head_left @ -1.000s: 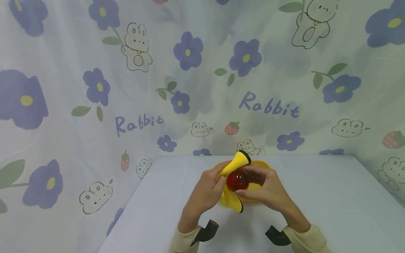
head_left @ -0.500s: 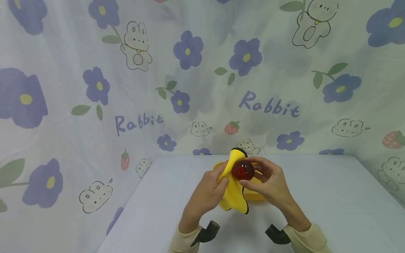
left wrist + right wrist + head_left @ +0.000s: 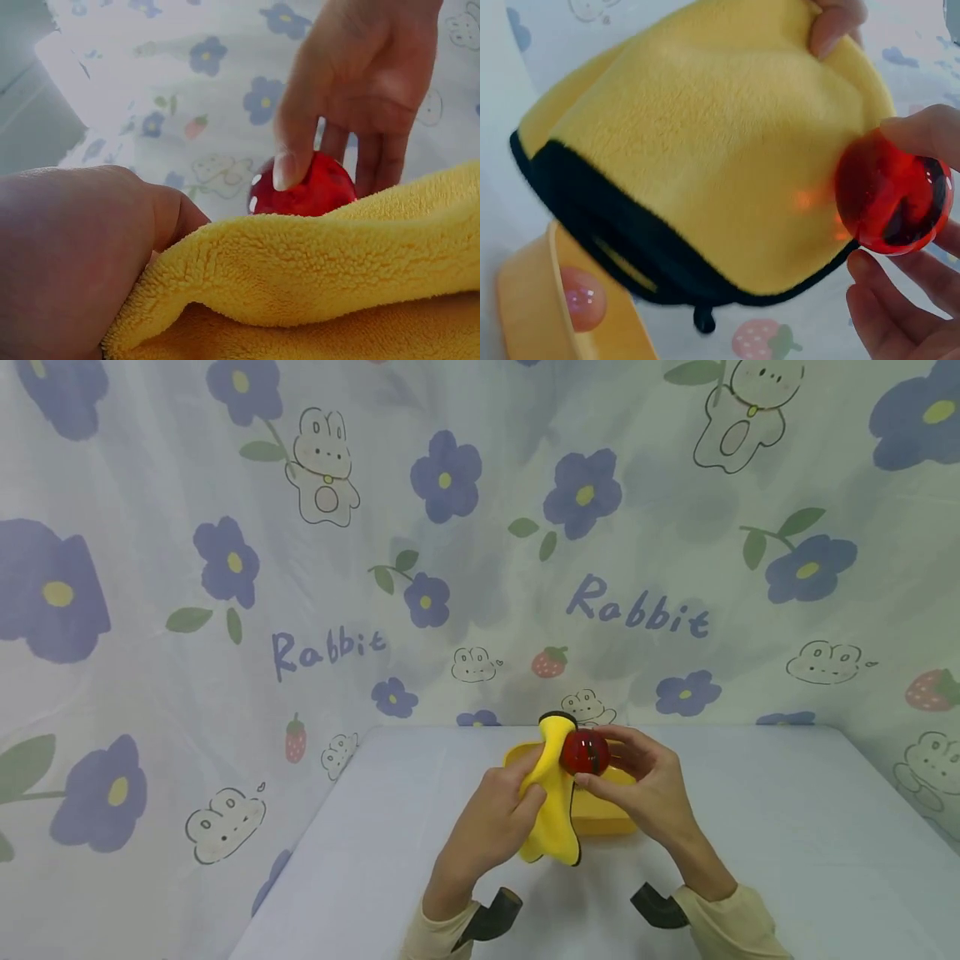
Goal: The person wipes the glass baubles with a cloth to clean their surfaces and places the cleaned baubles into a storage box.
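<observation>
My right hand pinches a shiny red ball between thumb and fingers above a yellow tray. The ball touches a yellow cloth with a black edge, which my left hand grips and holds up against it. In the left wrist view the cloth fills the foreground, and the ball shows behind it under the right hand's fingers. The right wrist view shows the cloth draped over the left fingers.
A pink ball lies inside the yellow tray. The pale blue table is backed by a curtain printed with flowers and rabbits. Black wrist mounts sit at both cuffs.
The red ball and my right hand have risen and moved away from me, toward the cloth's top. The cloth's upper end has swung more upright and now hangs longer below my left hand.
</observation>
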`<state>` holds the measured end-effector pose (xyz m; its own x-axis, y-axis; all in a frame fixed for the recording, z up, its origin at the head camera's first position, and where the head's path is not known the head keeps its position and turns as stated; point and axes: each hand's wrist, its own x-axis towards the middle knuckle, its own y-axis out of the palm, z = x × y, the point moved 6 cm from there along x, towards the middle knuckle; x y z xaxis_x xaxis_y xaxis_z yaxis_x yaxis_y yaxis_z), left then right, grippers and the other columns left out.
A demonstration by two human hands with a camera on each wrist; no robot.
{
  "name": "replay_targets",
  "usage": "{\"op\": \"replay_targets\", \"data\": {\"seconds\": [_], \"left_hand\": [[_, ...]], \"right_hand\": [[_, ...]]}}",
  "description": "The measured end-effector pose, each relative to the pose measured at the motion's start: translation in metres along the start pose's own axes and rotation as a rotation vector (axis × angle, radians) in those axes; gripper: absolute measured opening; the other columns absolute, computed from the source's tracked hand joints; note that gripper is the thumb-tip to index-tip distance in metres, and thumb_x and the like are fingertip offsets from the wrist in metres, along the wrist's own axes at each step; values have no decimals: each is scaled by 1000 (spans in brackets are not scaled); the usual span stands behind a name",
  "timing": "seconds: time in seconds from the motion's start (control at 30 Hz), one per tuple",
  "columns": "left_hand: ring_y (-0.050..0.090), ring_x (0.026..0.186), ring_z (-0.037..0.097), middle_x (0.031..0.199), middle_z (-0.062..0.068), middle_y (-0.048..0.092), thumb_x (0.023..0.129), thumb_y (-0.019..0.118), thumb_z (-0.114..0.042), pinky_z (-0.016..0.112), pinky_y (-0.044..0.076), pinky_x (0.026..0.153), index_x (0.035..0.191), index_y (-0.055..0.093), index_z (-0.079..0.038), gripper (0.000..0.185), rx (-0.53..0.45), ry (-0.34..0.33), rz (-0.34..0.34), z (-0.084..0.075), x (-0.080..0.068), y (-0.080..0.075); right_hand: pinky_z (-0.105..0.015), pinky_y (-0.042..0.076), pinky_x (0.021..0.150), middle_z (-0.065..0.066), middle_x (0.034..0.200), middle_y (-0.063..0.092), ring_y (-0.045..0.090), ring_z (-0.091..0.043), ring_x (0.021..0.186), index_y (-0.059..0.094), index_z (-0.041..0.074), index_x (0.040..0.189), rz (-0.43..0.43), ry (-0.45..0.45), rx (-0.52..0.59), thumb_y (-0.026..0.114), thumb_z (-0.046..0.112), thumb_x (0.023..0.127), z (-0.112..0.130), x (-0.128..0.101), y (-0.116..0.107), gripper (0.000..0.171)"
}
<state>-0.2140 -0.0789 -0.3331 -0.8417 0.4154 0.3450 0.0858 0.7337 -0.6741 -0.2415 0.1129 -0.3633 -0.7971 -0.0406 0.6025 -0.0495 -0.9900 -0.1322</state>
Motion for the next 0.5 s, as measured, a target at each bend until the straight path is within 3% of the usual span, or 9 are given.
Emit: {"op": "replay_targets", "data": {"seconds": [0.23, 0.4, 0.5], "left_hand": [[54, 58, 4, 84, 4, 64, 97, 46, -9, 20, 54, 58, 149, 53, -5, 53, 27, 1, -32, -4, -3, -3], [52, 58, 4, 86, 3, 64, 97, 47, -9, 21, 54, 59, 150, 53, -7, 54, 22, 16, -62, -6, -4, -5], [52, 62, 4, 99, 5, 70, 97, 48, -8, 20, 54, 63, 150, 53, -8, 53, 32, 23, -83, -7, -4, -6]], "right_hand": [[-19, 59, 86, -15, 126, 70, 72, -6, 98, 68, 8, 129, 2, 67, -49, 86, 6, 80, -9, 1, 0, 53], [-19, 59, 86, -15, 124, 70, 73, -6, 95, 67, 8, 128, 31, 111, -62, 87, 10, 80, -12, 1, 2, 52], [-21, 59, 84, -15, 122, 71, 74, -9, 93, 68, 8, 127, 57, 135, -71, 87, 12, 80, -12, 0, 4, 51]]}}
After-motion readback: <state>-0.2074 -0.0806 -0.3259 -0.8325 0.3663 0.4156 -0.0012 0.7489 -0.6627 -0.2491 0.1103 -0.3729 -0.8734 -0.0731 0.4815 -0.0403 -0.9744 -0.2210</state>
